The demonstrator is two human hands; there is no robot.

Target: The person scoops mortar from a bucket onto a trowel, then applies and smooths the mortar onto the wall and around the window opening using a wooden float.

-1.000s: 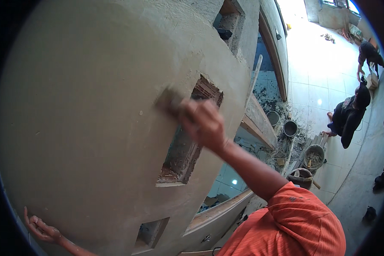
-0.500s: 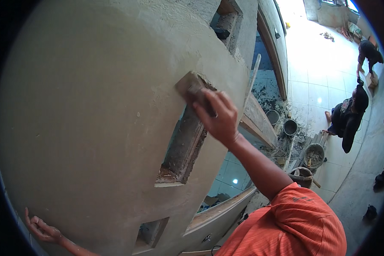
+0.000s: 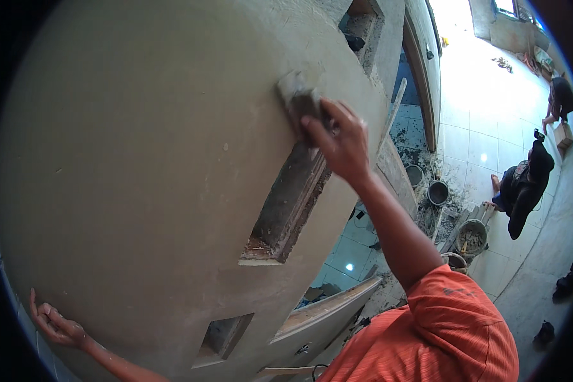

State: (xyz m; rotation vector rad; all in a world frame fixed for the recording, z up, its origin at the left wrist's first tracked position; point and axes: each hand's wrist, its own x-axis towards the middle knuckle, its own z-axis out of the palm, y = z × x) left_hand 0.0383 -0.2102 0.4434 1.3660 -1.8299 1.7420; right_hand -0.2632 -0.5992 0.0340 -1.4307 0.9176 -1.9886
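Observation:
My right hand (image 3: 347,143) is closed around a plastering float (image 3: 291,100), its flat face against the grey plastered wall (image 3: 140,165). The float is at the upper end of a long rectangular opening (image 3: 286,207) with rough edges, and partly hides that end. Wet, uneven plaster shows around the float. At the lower left my left hand (image 3: 60,328) is beside the wall's edge, with one finger stretched out and the others loosely bent. Nothing is in it; whether it touches the wall I cannot tell.
Smaller openings (image 3: 223,337) pierce the wall below and above. On the tiled floor at right stand buckets (image 3: 438,192) and a mortar tub (image 3: 471,237) amid debris. One person in dark clothes (image 3: 522,181) crouches there; another person (image 3: 561,99) bends by a block.
The float in my right hand has moved up along the wall, past the long opening's upper end, and has turned. The view has shifted slightly. My left hand keeps its pose.

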